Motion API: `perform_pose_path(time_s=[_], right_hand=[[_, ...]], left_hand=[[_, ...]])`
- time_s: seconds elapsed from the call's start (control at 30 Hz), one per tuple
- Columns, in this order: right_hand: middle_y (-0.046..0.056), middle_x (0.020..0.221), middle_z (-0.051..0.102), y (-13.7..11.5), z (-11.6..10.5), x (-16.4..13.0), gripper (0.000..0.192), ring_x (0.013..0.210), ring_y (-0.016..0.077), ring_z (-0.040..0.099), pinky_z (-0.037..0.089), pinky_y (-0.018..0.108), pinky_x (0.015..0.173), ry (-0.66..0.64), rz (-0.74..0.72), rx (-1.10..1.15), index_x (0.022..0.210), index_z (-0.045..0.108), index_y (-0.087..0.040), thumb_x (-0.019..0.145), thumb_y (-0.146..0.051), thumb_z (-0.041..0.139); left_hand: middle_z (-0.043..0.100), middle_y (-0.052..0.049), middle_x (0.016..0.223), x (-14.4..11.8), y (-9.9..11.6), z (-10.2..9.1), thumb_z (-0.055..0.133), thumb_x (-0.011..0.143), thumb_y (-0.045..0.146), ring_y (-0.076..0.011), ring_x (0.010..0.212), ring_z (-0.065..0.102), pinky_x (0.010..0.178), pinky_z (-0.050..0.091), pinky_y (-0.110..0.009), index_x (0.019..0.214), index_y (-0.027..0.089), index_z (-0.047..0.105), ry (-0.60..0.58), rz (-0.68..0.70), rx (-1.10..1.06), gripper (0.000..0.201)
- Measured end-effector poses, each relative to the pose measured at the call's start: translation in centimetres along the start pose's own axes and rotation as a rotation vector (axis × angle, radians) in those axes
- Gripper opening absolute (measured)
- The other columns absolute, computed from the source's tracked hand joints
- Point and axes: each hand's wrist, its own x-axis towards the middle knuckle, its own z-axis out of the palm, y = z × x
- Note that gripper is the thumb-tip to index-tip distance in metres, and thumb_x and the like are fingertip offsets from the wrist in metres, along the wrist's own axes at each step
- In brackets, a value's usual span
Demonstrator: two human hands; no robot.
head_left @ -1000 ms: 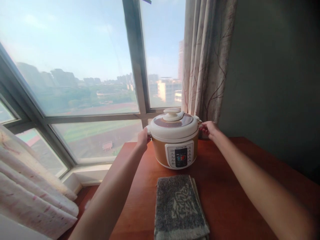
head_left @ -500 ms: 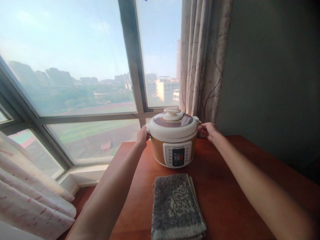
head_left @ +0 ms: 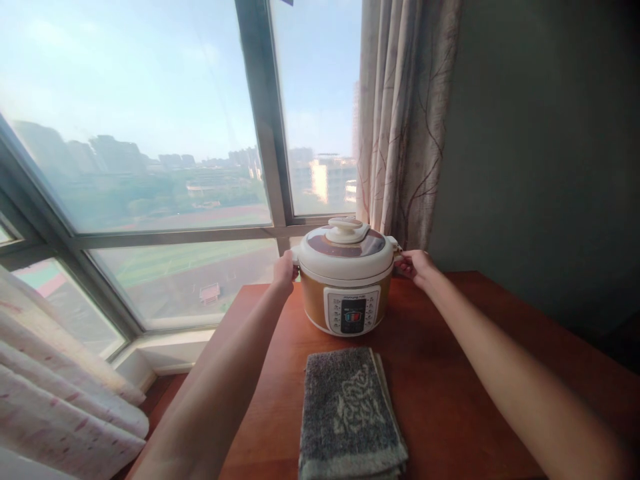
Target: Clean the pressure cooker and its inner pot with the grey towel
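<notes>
A: Where are the hands?

B: Both are out at arm's length on the electric cooker (head_left: 346, 280). The left hand (head_left: 285, 272) is closed over the small white side handle on the cooker's left, fingers curled round it. The right hand (head_left: 415, 265) is at the matching handle on the right, fingers bent onto it (the fingertips themselves are partly hidden by the lid's edge, so how tightly they close I cannot tell).

A: And the cooker, where does it stand?

B: Upright at the far end of the tabletop (head_left: 450, 373), close to the window (head_left: 150, 133), with its base on the wood as far as the view shows. Its control panel (head_left: 353, 312) faces the camera. The white lid (head_left: 346, 248) is on, with a round knob in the middle.

A: Anything else on the wood?

B: A folded grey towel (head_left: 350, 413) with a pale pattern lies flat near the camera, just in front of the cooker and apart from it, between the two forearms.

A: And around it?

B: A patterned curtain (head_left: 405, 120) hangs just behind the cooker to the right, beside a dark wall. Another pale curtain (head_left: 60, 393) is bunched low on the left. Through the glass there are buildings and a green field.
</notes>
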Motion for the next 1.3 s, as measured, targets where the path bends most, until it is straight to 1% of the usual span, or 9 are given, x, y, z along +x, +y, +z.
perform_pose_path(time_s=[0.2,0.37,0.53,0.6,0.67,0.73,0.8,0.97,1.3], right_hand=[[0.010,0.127,0.061,0.2,-0.1,-0.2,0.037,0.107,0.0231,0.063,0.056,0.044,0.090,-0.024,-0.009,0.030,0.127,0.058,-0.017,0.096,-0.038,0.062],[0.010,0.128,0.061,1.0,0.2,-0.3,0.037,0.107,0.0231,0.063,0.056,0.045,0.090,-0.009,-0.039,0.062,0.127,0.058,-0.018,0.096,-0.038,0.062],[0.010,0.128,0.060,1.7,0.3,-0.4,0.038,0.108,0.0232,0.063,0.056,0.045,0.090,-0.011,-0.054,0.097,0.128,0.058,-0.018,0.096,-0.038,0.062],[0.008,0.118,0.064,2.0,0.4,-0.6,0.033,0.097,0.0198,0.066,0.057,0.039,0.083,-0.013,-0.060,0.117,0.121,0.061,-0.016,0.097,-0.038,0.060],[0.005,0.090,0.068,2.4,0.4,-0.8,0.026,0.072,0.0138,0.065,0.055,0.028,0.065,-0.016,-0.066,0.139,0.100,0.065,-0.014,0.100,-0.037,0.053],[0.000,0.062,0.062,2.7,0.5,-1.1,0.034,0.050,0.0100,0.055,0.045,0.021,0.048,-0.021,-0.072,0.163,0.079,0.061,-0.016,0.102,-0.035,0.044],[-0.002,0.050,0.056,2.9,0.6,-1.3,0.036,0.041,0.0090,0.048,0.038,0.019,0.041,-0.028,-0.077,0.185,0.071,0.056,-0.019,0.101,-0.035,0.043],[-0.003,0.048,0.057,3.0,0.6,-1.5,0.029,0.039,0.0091,0.048,0.036,0.018,0.040,-0.035,-0.079,0.212,0.071,0.053,-0.020,0.097,-0.034,0.049],[-0.002,0.048,0.058,3.2,-0.2,-2.4,0.021,0.039,0.0096,0.047,0.037,0.018,0.040,-0.064,-0.071,0.202,0.073,0.058,-0.020,0.091,-0.032,0.056]], left_hand=[[0.041,0.003,0.043,-0.1,0.5,0.3,0.057,0.077,0.035,-0.0091,0.035,0.036,0.033,0.024,-0.019,0.059,0.021,0.045,0.016,-0.049,0.000,0.025],[0.042,0.003,0.044,-0.3,1.0,0.4,0.058,0.081,0.048,-0.0088,0.034,0.036,0.033,0.026,-0.019,0.063,0.020,0.049,0.005,-0.094,-0.008,0.035],[0.042,0.005,0.043,-0.1,0.8,0.3,0.064,0.078,0.055,-0.0076,0.033,0.035,0.033,0.025,-0.019,0.062,0.020,0.049,-0.009,-0.090,-0.005,0.042],[0.042,0.005,0.043,-0.1,0.6,0.2,0.065,0.077,0.055,-0.0072,0.034,0.036,0.034,0.025,-0.018,0.062,0.019,0.049,-0.019,-0.068,-0.016,0.042],[0.043,0.005,0.044,0.0,0.3,0.1,0.066,0.077,0.054,-0.0071,0.035,0.037,0.035,0.026,-0.018,0.061,0.019,0.049,-0.027,-0.046,-0.028,0.042],[0.044,0.004,0.044,0.0,0.1,0.0,0.067,0.076,0.052,-0.0069,0.036,0.038,0.036,0.028,-0.018,0.061,0.019,0.049,-0.027,-0.029,-0.040,0.040],[0.044,0.005,0.045,0.0,-0.1,0.0,0.067,0.075,0.051,-0.0067,0.036,0.038,0.036,0.028,-0.017,0.062,0.019,0.048,-0.022,-0.016,-0.053,0.039],[0.042,0.005,0.045,-0.2,-0.4,0.2,0.064,0.077,0.049,-0.0070,0.036,0.038,0.036,0.027,-0.018,0.061,0.020,0.048,0.004,0.007,-0.070,0.037],[0.039,0.005,0.044,-1.7,-0.7,0.3,0.058,0.083,0.045,-0.0076,0.038,0.034,0.038,0.028,-0.020,0.054,0.022,0.040,0.045,0.103,-0.048,0.041]])
